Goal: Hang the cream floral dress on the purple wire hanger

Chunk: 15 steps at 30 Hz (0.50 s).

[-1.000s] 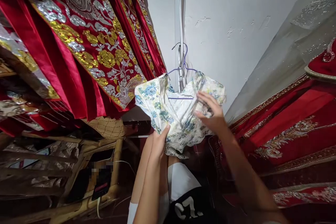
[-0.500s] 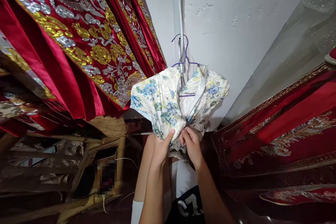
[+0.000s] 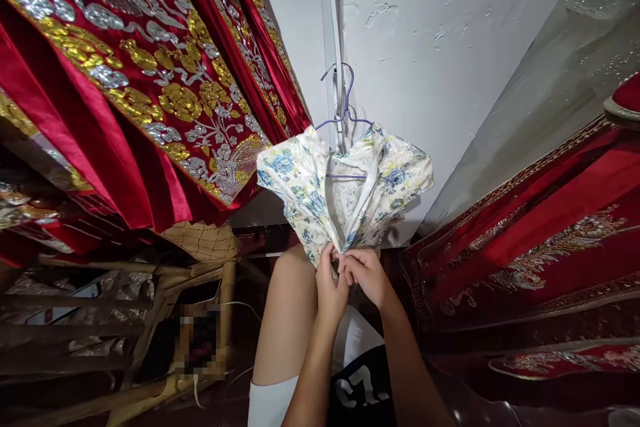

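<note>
Cloth in shiny red (image 3: 175,107), decorated with gold and silver sequined flowers, hangs across the far left. Below it, near left, is a wooden frame (image 3: 227,290); a pixelated patch hides what lies on it. A white cable (image 3: 245,305) trails to its right, towards the person's bare knee (image 3: 293,280). In the centre, a short-sleeved floral top (image 3: 300,177), white with blue and yellow flowers, hangs on a purple hanger (image 3: 351,90) beside a pale upright strip (image 3: 330,27) against the white wall (image 3: 425,67). The left hand (image 3: 333,290) has its fingers pinching the top's front at the bottom of the open V neckline. Just right of it, the right hand (image 3: 367,273) is curled, its fingers pinching the same spot, the fingertips of both hands nearly meeting. On the right hangs a red beaded cloth (image 3: 555,253), with translucent, glittering material (image 3: 540,100) beyond it.
</note>
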Available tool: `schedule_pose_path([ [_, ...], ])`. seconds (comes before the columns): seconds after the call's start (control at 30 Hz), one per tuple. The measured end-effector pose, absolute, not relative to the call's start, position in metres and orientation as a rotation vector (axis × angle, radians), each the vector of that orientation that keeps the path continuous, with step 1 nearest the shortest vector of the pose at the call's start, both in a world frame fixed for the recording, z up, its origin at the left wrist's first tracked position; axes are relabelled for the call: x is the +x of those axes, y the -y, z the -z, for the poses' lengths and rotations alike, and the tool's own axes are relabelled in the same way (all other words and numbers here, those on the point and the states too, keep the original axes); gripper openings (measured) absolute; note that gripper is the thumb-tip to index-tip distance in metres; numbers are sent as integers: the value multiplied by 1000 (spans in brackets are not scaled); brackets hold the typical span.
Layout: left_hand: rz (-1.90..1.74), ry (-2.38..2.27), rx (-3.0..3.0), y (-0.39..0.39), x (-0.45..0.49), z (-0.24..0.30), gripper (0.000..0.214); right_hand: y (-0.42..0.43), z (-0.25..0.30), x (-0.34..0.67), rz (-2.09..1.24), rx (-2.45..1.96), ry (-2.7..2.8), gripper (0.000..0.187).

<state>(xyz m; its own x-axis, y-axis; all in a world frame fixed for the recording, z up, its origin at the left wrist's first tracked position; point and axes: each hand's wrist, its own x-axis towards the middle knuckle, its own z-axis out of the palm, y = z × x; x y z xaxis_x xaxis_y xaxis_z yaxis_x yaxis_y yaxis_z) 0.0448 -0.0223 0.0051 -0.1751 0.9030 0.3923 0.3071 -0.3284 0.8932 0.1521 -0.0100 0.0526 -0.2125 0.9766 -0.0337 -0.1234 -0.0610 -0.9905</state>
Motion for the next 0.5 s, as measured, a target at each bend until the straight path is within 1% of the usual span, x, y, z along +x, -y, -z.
schedule_pose_path([
  [0.1, -1591, -1384, 1548, 20, 54, -5, 21, -1, -67, 162, -1446, -1038, 1279, 29],
  [0.17, -1590, -1368, 1611, 18, 56, -4, 16, -21, -90, 173, -1386, -1039, 1260, 31],
  [0.23, -1539, -1343, 1686, 17, 56, 0, 16, -51, -122, 182, -1316, -1038, 1197, 33],
  [0.37, -1379, -1294, 1777, 13, 54, 9, 18, -104, -186, 186, -1178, -894, 1146, 26],
  [0.43, -1299, -1256, 1806, 5, 50, 1, 19, -112, -202, 181, -1107, -838, 1186, 26],
  [0.5, -1307, -1204, 1831, -10, 44, -23, 17, -107, -206, 175, -1085, -808, 1250, 28],
])
